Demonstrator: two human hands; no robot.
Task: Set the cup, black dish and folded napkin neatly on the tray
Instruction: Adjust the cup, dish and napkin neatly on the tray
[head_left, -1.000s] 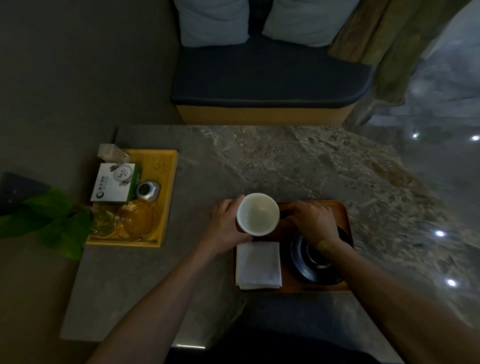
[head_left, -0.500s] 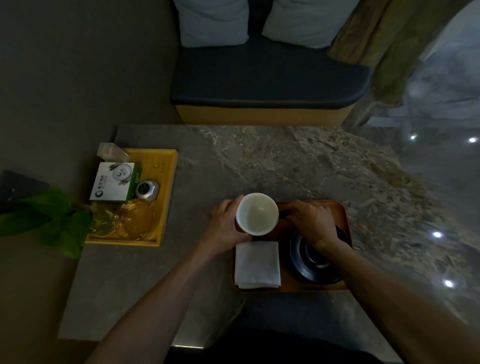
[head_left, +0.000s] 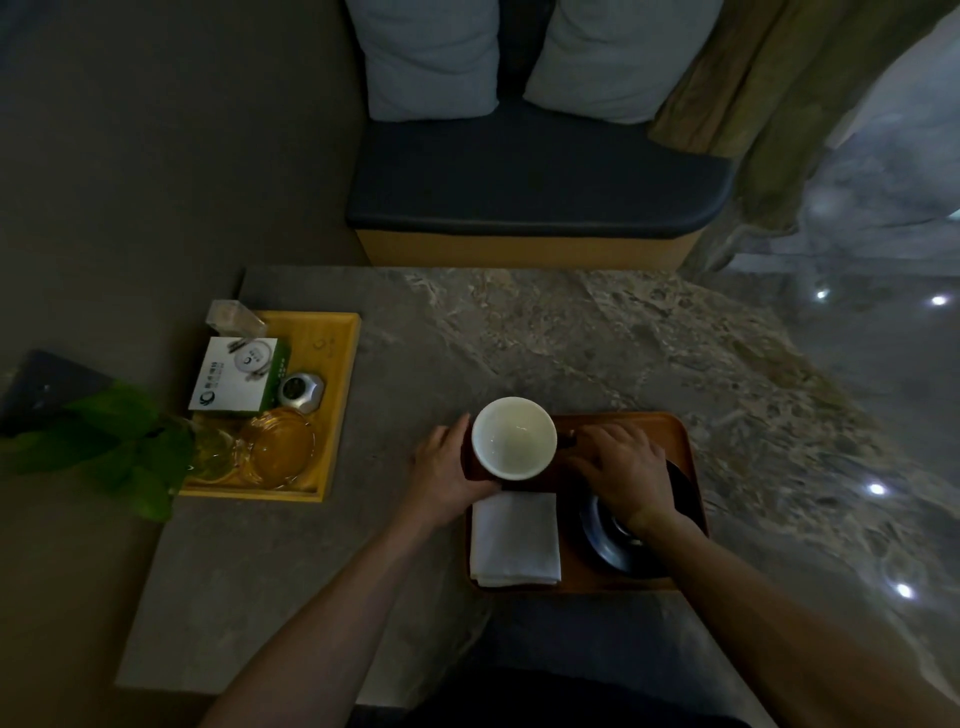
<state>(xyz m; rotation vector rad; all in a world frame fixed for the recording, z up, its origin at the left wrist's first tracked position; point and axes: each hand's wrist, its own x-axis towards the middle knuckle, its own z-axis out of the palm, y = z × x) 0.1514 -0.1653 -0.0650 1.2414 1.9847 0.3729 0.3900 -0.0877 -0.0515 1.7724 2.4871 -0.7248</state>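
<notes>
Head view | your left hand (head_left: 447, 475) cups the cup (head_left: 514, 438), right hand (head_left: 621, 470) grip unclear | nudge tips it onto napkin (head_left: 514, 538)

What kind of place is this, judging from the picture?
Probably a hotel room or lounge sitting corner: a stone-topped table, a cushioned bench with pillows, and a yellow tray of tea supplies.
</notes>
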